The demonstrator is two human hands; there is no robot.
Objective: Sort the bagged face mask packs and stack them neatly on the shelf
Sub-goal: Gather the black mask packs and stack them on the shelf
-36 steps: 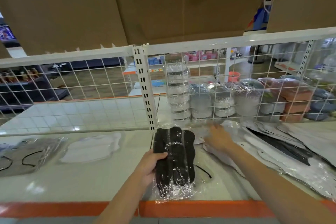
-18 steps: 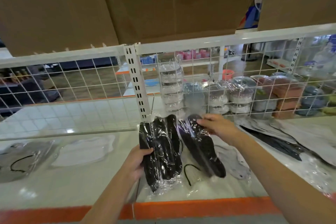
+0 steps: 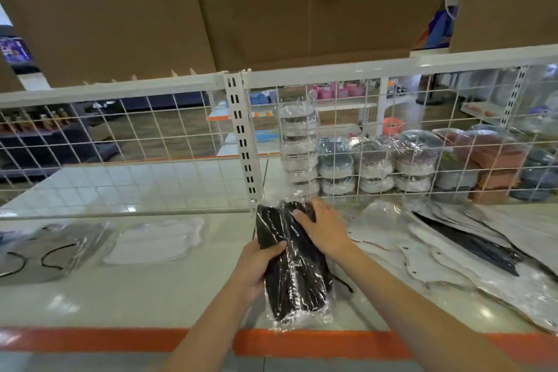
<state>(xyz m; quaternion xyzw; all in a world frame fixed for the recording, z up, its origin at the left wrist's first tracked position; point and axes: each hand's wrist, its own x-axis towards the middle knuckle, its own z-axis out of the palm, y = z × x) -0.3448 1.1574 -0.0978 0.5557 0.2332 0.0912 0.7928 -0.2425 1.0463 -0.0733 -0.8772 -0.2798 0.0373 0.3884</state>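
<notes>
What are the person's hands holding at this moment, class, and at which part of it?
A bundle of black bagged mask packs. The left hand grips its left edge, thumb across the front; the right hand lies over its upper end.

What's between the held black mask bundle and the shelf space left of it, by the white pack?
Nothing visible. The left hand and right hand hold the black mask bundle; the shelf between it and the white pack shows bare.
</notes>
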